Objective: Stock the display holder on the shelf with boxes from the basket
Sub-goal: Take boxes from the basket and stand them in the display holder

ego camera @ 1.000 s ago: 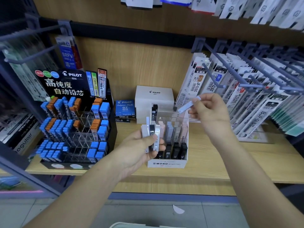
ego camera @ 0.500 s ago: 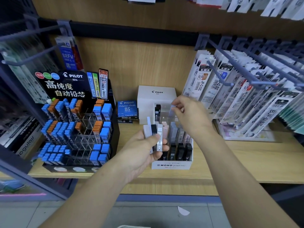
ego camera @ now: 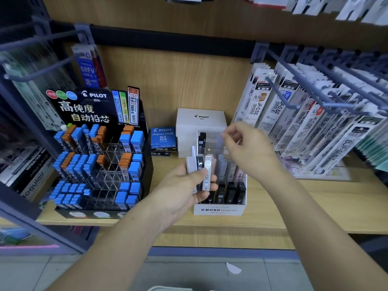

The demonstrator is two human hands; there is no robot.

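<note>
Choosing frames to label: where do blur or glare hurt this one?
Head view: right hand and the pale slim box it pinches are motion-smeared; left hand, its white and black slim boxes and the white cardboard display holder look sharp; hanging refill packs blur toward the right edge; the wooden shelf shows no glare.

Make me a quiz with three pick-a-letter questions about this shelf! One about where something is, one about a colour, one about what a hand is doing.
1. Where is the right hand with its pale box?
A. over the display holder
B. on the floor
C. inside the basket

2. What colour are the holder's front-row boxes?
A. red
B. black
C. green

3. What is the left hand doing?
A. lying flat
B. pointing
C. gripping several slim boxes

Answers: A, it hovers above the holder; B, that row is all black; C, its thumb clasps white and black boxes.
</note>
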